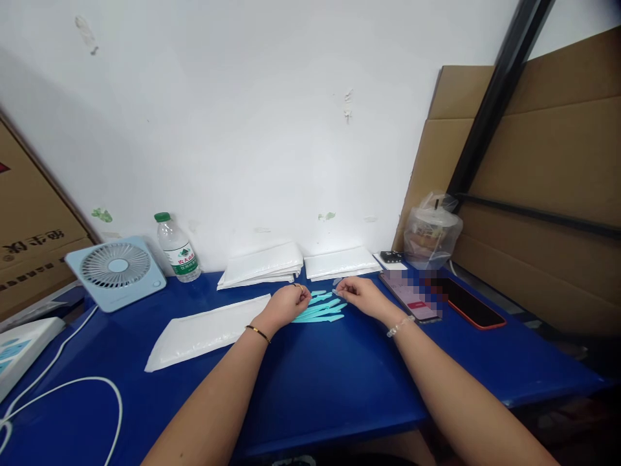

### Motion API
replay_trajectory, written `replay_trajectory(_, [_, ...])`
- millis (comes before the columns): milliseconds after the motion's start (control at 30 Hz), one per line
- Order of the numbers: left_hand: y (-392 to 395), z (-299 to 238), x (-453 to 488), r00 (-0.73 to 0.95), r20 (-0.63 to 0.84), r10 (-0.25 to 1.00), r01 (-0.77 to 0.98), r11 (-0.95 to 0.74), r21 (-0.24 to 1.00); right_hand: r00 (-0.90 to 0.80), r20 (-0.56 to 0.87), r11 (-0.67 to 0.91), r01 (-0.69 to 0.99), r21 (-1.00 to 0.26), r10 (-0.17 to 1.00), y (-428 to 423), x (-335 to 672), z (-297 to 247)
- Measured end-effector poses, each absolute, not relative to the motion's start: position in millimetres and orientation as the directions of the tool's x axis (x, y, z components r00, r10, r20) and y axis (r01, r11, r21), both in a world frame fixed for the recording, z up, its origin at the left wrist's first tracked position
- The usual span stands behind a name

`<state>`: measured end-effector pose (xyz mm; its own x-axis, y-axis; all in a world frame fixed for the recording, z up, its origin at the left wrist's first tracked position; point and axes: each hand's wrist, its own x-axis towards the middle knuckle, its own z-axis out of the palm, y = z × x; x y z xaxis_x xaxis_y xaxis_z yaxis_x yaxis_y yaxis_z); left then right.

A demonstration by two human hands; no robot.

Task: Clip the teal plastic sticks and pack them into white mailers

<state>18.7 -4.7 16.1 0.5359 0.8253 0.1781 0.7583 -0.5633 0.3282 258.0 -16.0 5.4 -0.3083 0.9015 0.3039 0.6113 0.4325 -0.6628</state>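
Note:
Several slim turquoise sticks (320, 312), shaped like eyebrow razors, lie in a loose fan on the blue table between my hands. My left hand (290, 304) is closed at their left ends, its fingertips pressed together; what it holds, if anything, is hidden. On the other side, my right hand (361, 296) pinches a small clear piece (336, 292) between thumb and finger, just above the sticks' right ends. Another clear sliver (337, 281) shows behind those fingertips. Beside my left wrist lies a white padded envelope (204, 330).
White envelopes in a left stack (262, 264) and a right stack (342, 262) lie along the wall. A fan (116, 272) and water bottle (178, 249) stand left. Two phones, one grey (402, 291), one orange-edged (468, 301), and a bagged cup (431, 233) are right. A white cable (119, 401) curls front left.

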Motion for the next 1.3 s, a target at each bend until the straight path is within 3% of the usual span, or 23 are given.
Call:
replay_trajectory(100, [-4,15,17,0.53,0.189,0.827,0.734,-0.559,0.386,-0.307,0.277,0.409,0.573,-0.71,0.91,-16,258,7])
replay_trajectory(467, [-10,23,25,0.613,0.299,0.732,0.643,-0.681,0.35,-0.382,0.218,0.373,0.4,-0.837,0.898,-17,247,5])
replay_trajectory(567, [-5,20,22,0.569,0.323,0.756,0.67,-0.654,0.35,-0.287,0.278,0.388,0.469,-0.793,0.916,-14,253,9])
replay_trajectory(700, [6,9,12,0.445,0.306,0.842,0.788,-0.53,0.314,-0.074,0.424,0.348,0.705,-0.618,0.902,-6,280,14])
replay_trajectory(867, [10,2,7,0.426,0.298,0.854,0.817,-0.504,0.278,-0.174,0.269,0.297,0.793,-0.532,0.947,-2,296,8])
replay_trajectory(967, [6,4,11,0.48,0.334,0.811,0.786,-0.567,0.246,-0.19,0.239,0.288,0.817,-0.499,0.952,-3,292,2])
replay_trajectory(1067, [4,7,16,0.538,0.276,0.796,0.777,-0.596,0.204,-0.189,0.239,0.284,0.832,-0.476,0.953,-2,287,-1])
replay_trajectory(1300, [7,5,18,0.536,0.222,0.814,0.789,-0.577,0.21,-0.14,0.177,0.214,0.815,-0.539,0.974,-2,285,0])
